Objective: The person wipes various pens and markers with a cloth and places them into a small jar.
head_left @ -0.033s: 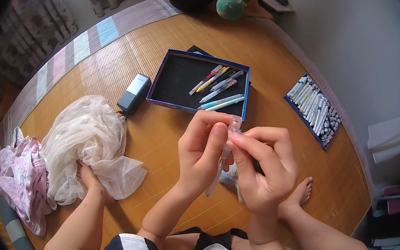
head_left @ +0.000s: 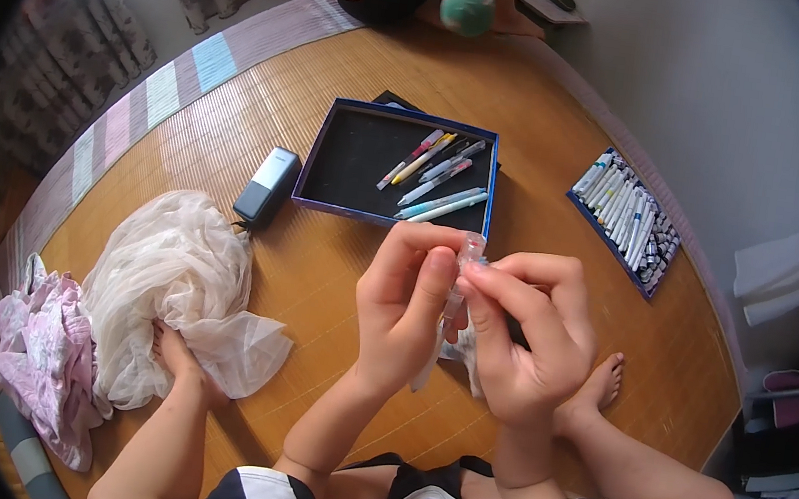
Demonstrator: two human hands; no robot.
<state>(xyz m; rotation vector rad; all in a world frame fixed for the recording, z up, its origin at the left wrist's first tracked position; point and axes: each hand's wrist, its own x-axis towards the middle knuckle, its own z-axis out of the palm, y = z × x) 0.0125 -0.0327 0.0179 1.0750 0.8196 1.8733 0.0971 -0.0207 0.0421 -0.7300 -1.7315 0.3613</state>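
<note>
My left hand (head_left: pixel 403 300) is closed around a clear plastic pen (head_left: pixel 470 249), held roughly upright with its transparent top end above my fingers. Its pale lower part runs down behind my thumb. My right hand (head_left: pixel 535 333) pinches thumb and fingertips together against the pen's upper side. A small bluish bit shows at those fingertips, too small to name. Below the hands, a whitish thing is mostly hidden behind my right hand. Just beyond them lies a shallow blue-rimmed box (head_left: pixel 344 209) with a black inside, and several pens (head_left: pixel 436 165) lie in its right half.
A grey-black box-shaped device (head_left: pixel 266 189) stands left of the box. White sheer cloth (head_left: pixel 175 265) and a pink garment (head_left: pixel 52 355) lie at left. At right is a tray of white tubes (head_left: pixel 630 219). Another person sits at the far edge by a green round thing (head_left: pixel 467 11).
The green round thing by the other person has shifted slightly right. The pen in my hands has tilted or turned a little; my hands stay in nearly the same place.
</note>
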